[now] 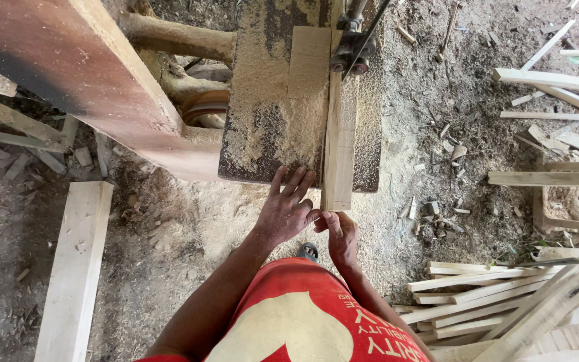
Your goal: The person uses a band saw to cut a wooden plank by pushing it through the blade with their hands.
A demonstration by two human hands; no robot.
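A pale wooden plank (pixel 339 137) lies lengthwise on the sawdust-covered saw table (pixel 263 134), running under the band saw's blade guide (pixel 350 50). My left hand (pixel 286 211) rests flat at the table's near edge, fingers spread, its thumb side against the plank's near end. My right hand (pixel 342 236) sits just below, fingers pinching the plank's near end from underneath. A second, shorter board (pixel 309 60) lies on the table to the left of the blade.
A long board (pixel 75 268) lies on the ground at left. Stacks of cut strips (pixel 504 302) lie at lower right, more strips (pixel 557 80) at upper right. A heavy reddish beam (pixel 82 67) crosses the upper left. Sawdust and offcuts cover the ground.
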